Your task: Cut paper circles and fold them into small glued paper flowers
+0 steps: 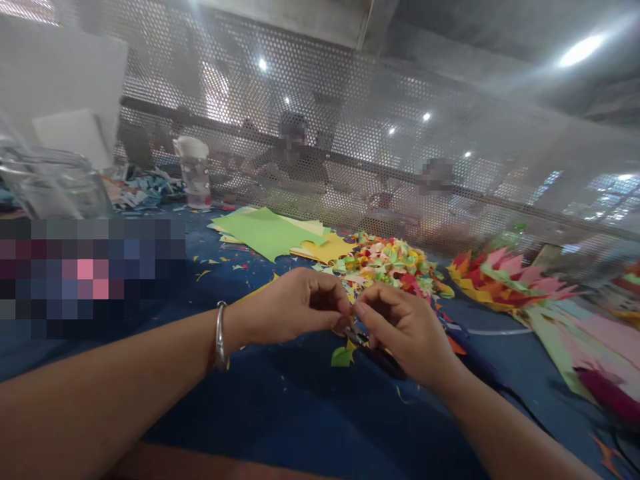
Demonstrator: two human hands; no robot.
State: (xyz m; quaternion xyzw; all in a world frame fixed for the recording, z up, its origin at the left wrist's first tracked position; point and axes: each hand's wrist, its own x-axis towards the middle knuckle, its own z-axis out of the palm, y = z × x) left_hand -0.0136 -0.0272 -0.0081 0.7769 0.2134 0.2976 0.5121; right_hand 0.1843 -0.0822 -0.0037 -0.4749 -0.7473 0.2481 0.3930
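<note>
My left hand (313,303) and my right hand (407,327) meet over the table, thumbs and fingertips pinched close together. Whatever small piece lies between the left fingertips is too hidden to make out. A pair of dark-handled scissors (383,360) sits under the right fingers, its metal blades toward the left fingertips; the right hand appears to hold it. Just below the hands is a small green paper scrap (341,357) beside yellow bits. Beyond them rises a heap of small cut paper pieces (387,260) in yellow, green, pink and red.
Green and yellow sheets (270,230) lie behind the hands. Pointed red, pink and yellow paper pieces (505,280) are at right. A glass jar (60,183) and a lidded cup (194,173) stand left. Perforated screen (340,100) closes the back, people beyond. Scraps dot the blue tabletop (280,413).
</note>
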